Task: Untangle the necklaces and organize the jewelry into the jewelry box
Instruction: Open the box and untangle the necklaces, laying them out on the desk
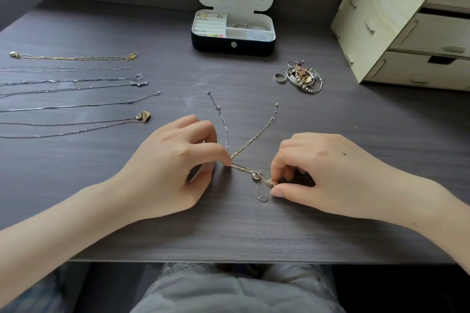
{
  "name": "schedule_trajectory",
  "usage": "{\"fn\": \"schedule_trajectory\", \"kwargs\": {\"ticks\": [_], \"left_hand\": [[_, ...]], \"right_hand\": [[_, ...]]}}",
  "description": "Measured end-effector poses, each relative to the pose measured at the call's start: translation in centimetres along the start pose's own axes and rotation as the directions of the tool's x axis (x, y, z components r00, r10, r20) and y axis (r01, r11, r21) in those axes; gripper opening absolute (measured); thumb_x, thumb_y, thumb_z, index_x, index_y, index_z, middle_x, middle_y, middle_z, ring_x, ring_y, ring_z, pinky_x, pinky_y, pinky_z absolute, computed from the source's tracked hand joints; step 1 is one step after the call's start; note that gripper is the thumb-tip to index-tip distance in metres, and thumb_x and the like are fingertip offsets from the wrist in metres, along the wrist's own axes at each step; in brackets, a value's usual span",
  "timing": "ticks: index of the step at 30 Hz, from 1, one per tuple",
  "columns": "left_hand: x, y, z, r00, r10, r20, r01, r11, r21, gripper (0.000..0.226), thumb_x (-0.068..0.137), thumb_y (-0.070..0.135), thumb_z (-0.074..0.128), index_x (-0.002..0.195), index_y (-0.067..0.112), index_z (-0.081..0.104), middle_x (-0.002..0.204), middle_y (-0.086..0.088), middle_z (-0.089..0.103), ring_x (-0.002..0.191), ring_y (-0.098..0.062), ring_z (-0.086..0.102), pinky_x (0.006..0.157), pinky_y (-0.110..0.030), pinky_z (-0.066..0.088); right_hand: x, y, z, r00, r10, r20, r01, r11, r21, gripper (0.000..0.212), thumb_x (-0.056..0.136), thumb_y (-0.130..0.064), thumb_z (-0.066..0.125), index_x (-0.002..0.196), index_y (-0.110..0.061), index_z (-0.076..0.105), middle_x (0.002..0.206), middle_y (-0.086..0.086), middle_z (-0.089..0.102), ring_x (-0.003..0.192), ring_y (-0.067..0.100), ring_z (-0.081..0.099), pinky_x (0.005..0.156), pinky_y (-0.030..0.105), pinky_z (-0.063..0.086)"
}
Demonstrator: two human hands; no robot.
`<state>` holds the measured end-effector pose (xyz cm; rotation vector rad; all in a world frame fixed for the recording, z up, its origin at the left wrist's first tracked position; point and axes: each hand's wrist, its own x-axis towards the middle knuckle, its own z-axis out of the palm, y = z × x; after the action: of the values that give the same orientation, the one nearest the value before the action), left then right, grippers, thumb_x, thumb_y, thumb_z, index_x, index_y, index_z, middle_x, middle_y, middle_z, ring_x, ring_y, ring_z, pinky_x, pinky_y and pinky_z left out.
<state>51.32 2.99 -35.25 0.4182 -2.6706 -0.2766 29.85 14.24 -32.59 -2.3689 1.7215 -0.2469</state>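
Dark counter [330, 223]: six necklaces [73, 89] straightened far left, each hand, left hand [173, 162] and right hand [320, 173], pinching the last tangled chains [244, 157], jewelry box [232, 44] awaiting them.

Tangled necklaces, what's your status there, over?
Left hand pinches the tangled necklaces at their crossing. Right hand pinches the gold pendant. Jewelry box open behind, nothing in the way.

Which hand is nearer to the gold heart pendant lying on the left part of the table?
Left. The left hand lies just right of the heart pendant, apart from it; the right hand is much farther right.
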Motion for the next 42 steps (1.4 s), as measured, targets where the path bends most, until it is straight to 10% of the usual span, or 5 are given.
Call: {"fn": "schedule_trajectory", "kwargs": {"ticks": [19, 28, 36, 42], "left_hand": [[1.5, -0.1, 0.0, 0.996, -0.065, 0.064, 0.061, 0.996, 0.07, 0.014, 0.075, 0.03, 0.049, 0.071, 0.021, 0.058, 0.074, 0.005, 0.049, 0.067, -0.021, 0.043, 0.059, -0.026, 0.034], [2.3, -0.3, 0.2, 0.994, -0.095, 0.06, 0.091, 0.993, 0.069, 0.021, 0.078, 0.039, 0.048, 0.069, 0.022, 0.057, 0.075, 0.005, 0.052, 0.069, -0.022, 0.047, 0.059, -0.032, 0.042], [3.6, -0.5, 0.1, 0.993, -0.108, 0.039, 0.106, 0.993, 0.052, 0.025, 0.077, 0.041, 0.047, 0.068, 0.024, 0.063, 0.076, 0.006, 0.054, 0.067, -0.017, 0.044, 0.06, -0.026, 0.037], [4.9, -0.2, 0.3, 0.992, -0.098, 0.085, 0.1, 0.995, -0.017, 0.014, 0.076, 0.035, 0.058, 0.071, 0.026, 0.068, 0.077, 0.012, 0.05, 0.069, -0.014, 0.044, 0.059, -0.022, 0.033]], "right_hand": [[-0.1, 1.6, -3.2, 0.971, 0.224, 0.089, -0.234, 0.797, 0.557, 0.014, 0.077, -0.009, 0.073, 0.074, -0.014, 0.061, 0.068, -0.002, 0.063, 0.059, 0.005, 0.055, 0.06, 0.019, 0.047], [1.3, 3.0, -2.8, 0.953, 0.302, 0.016, -0.275, 0.845, 0.458, 0.013, 0.078, -0.01, 0.071, 0.075, -0.017, 0.062, 0.066, -0.006, 0.061, 0.057, 0.001, 0.052, 0.057, 0.012, 0.04], [1.4, 2.9, -1.9, 0.946, 0.284, -0.154, -0.282, 0.959, 0.034, 0.01, 0.078, -0.039, 0.067, 0.084, -0.034, 0.061, 0.078, -0.015, 0.054, 0.074, 0.005, 0.047, 0.066, 0.026, 0.036], [2.1, 0.2, -0.8, 0.961, 0.184, -0.207, -0.159, 0.978, 0.132, 0.027, 0.073, -0.057, 0.054, 0.077, -0.033, 0.064, 0.075, -0.015, 0.053, 0.072, 0.004, 0.045, 0.064, 0.025, 0.04]]}}
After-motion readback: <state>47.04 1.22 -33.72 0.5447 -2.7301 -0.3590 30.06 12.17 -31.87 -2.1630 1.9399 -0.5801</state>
